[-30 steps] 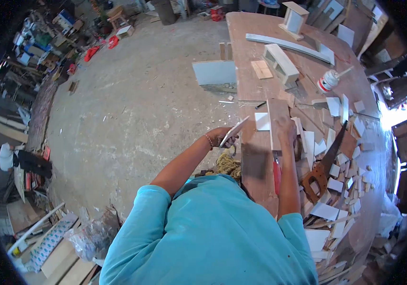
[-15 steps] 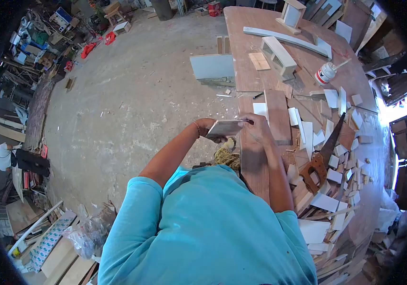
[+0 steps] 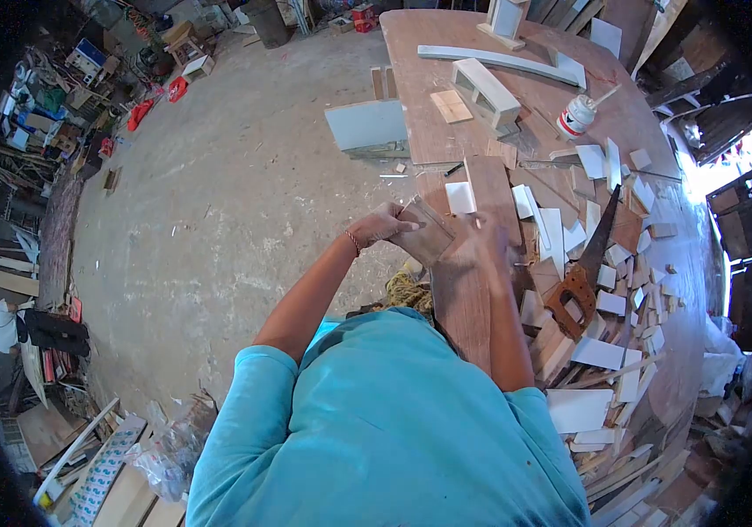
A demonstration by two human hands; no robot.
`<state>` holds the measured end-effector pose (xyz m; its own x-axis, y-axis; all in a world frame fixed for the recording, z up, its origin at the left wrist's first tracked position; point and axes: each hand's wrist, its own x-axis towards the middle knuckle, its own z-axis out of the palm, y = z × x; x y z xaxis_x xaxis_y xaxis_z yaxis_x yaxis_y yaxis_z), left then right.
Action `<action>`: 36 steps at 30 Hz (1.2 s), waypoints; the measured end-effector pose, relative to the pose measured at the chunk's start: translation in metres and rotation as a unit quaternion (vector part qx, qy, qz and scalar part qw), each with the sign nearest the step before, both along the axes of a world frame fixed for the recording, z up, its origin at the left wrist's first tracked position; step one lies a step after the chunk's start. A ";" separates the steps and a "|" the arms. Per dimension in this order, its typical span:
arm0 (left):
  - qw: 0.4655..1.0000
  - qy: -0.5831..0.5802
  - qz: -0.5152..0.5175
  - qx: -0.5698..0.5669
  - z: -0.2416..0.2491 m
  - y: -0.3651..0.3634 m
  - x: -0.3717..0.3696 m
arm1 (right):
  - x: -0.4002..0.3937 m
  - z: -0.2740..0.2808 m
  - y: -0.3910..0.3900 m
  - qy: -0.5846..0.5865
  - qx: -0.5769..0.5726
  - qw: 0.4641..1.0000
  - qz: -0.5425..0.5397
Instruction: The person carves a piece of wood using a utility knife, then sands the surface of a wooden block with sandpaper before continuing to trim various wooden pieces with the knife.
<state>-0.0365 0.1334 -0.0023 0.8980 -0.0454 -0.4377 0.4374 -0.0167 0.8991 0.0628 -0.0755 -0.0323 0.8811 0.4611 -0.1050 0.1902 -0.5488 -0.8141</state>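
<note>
My left hand [image 3: 383,225] grips a flat wooden board [image 3: 427,235] by its left edge, thumb on top. The board is tilted, its lower right corner close to the workbench edge. To its right, my right hand [image 3: 488,239] is over the bench, apart from the board and smeared by motion; whether its fingers hold anything cannot be made out. Just beyond the hands lie a small white block [image 3: 460,198] and a long brown plank [image 3: 492,189]. A short black stick-like item [image 3: 454,169] rests behind the white block.
A handsaw [image 3: 589,268] lies among many wood offcuts on the workbench [image 3: 459,321] to the right. Further back stand a glue bottle [image 3: 576,117] with a stick in it and a small wooden frame [image 3: 488,95]. Leaning at the bench's left is a pale panel [image 3: 365,125].
My right hand has come off the board and moved slightly right. The board, in my left hand, has turned to show its broad face. The view has shifted a little.
</note>
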 end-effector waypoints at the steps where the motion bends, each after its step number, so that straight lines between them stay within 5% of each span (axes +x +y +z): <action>1: 1.000 0.000 0.000 -0.001 -0.002 0.000 -0.002 | 0.006 -0.012 -0.004 -0.139 -0.100 0.983 -0.066; 2: 1.000 -0.006 0.006 -0.012 -0.002 0.000 -0.002 | 0.011 -0.013 -0.005 -0.275 -0.196 0.932 -0.131; 3: 1.000 -0.013 0.012 -0.024 -0.002 0.000 -0.003 | 0.014 -0.015 -0.006 -0.276 -0.196 0.932 -0.131; 8: 0.999 -0.001 0.029 0.035 -0.006 0.007 0.002 | 0.024 -0.013 -0.010 -0.140 -0.315 0.925 -0.159; 12: 0.998 -0.014 0.038 0.045 0.004 0.006 0.002 | 0.032 -0.019 -0.008 -0.072 -0.294 0.939 -0.164; 17: 0.987 0.013 0.028 0.160 -0.012 0.023 0.002 | 0.003 -0.032 0.005 -0.183 -0.144 0.959 -0.160; 20: 0.978 0.010 0.012 0.207 0.026 0.026 -0.003 | -0.034 -0.015 0.022 -0.194 -0.107 0.972 -0.083; 25: 0.945 0.006 -0.014 0.327 0.038 0.047 -0.003 | -0.073 -0.013 0.038 -0.201 -0.098 0.974 -0.037; 36: 0.935 -0.074 -0.093 0.335 0.029 -0.012 0.045 | -0.058 -0.030 0.014 -0.234 -0.158 0.956 -0.083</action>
<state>0.0090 0.1209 0.0265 0.9549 0.0328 -0.2951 0.2422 -0.6610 0.7102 0.0046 -0.0610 -0.0628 0.9235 0.3220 0.2084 0.3829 -0.8071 -0.4495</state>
